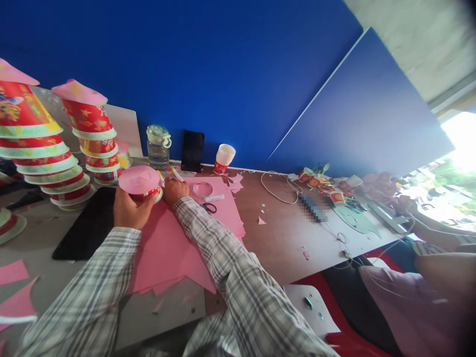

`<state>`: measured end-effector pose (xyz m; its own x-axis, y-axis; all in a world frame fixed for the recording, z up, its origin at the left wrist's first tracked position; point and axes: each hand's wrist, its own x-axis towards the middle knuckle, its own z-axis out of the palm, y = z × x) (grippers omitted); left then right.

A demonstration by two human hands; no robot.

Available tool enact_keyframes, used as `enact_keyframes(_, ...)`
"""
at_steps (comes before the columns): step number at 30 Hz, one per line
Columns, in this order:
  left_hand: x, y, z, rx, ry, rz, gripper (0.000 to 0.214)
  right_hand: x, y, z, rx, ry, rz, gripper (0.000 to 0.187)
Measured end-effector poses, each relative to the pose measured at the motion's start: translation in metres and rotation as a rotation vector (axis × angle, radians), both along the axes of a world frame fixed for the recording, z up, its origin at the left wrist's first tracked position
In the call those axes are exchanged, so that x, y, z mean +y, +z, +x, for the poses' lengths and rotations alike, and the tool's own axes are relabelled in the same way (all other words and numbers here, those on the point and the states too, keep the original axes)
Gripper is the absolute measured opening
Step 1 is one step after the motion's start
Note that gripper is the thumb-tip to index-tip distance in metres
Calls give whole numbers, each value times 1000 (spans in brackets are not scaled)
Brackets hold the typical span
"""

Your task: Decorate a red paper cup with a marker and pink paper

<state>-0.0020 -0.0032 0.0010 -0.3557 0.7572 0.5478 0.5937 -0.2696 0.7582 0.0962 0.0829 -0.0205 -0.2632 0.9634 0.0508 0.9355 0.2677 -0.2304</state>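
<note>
My left hand (134,210) is wrapped round a red paper cup (151,192) with a pink paper disc (139,179) on its top. Close beside its right side is my right hand (175,191), fingers curled round a slim white marker (176,173) that sticks up past the knuckles. Something yellow and white shows between the cup and those fingers; I cannot make out its exact shape. Under both hands lie pink paper sheets (167,258). On them rest black-handled scissors (208,208), a roll of clear tape (202,189) and a white capped tube (214,197).
Two leaning towers of stacked red cups (98,134) with pink cone tops stand at left, beside a black tablet (87,225). Along the blue partition are a glass jar (158,148), a phone (192,150) and stacked cups (224,157). Another person's arm (439,277) is at right.
</note>
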Motion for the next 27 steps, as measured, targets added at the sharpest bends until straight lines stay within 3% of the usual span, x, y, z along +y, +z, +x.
enact_keyframes(5, -4, 0, 7, 27, -82, 45, 53, -3, 13, 23, 27, -39, -8, 28)
enact_keyframes(10, -3, -9, 11, 76, -134, 24, 56, -11, 20, 80, 62, -140, -8, 26)
enact_keyframes(15, -9, -5, 26, 87, -229, -27, 50, -29, 25, 128, 106, -214, 3, 25)
enact_keyframes(21, -14, -8, 43, 38, -353, -114, 50, -48, 19, 146, 127, -201, 38, 24)
enact_keyframes(27, -14, -18, 48, 70, -420, -199, 56, -45, 3, 164, 81, -200, 84, 30)
